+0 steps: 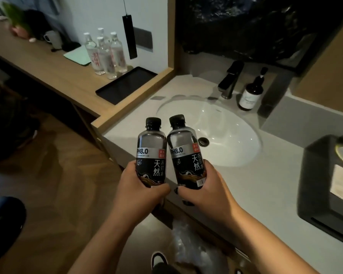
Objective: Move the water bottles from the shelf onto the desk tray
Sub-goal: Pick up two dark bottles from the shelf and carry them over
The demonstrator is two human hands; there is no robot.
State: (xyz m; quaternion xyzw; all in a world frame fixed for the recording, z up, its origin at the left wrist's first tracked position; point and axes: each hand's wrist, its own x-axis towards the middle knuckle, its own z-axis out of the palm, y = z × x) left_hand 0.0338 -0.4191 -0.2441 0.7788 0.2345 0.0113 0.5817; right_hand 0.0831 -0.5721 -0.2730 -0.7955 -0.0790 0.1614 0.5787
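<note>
- Hands side by side in the near middle, each wrapped around the lower half of a black-labelled bottle: the left hand [140,191] grips the left bottle [151,153], the right hand [205,186] grips the right bottle [186,153].
- Both bottles stand roughly upright in the air over the near edge of the pale counter [265,194], black caps on, shoulders touching or nearly so.
- Black tray [127,86] lies on the wooden desk [53,72] to the far left, well apart from the held bottles.
- Four clear bottles [107,54] with white caps stand clustered at the tray's far end; whether on it or just beside it is unclear.
- White sink [216,125] sits just beyond the hands, with a dark tap [231,79] and a dark pump bottle [250,93] at its far right.
</note>
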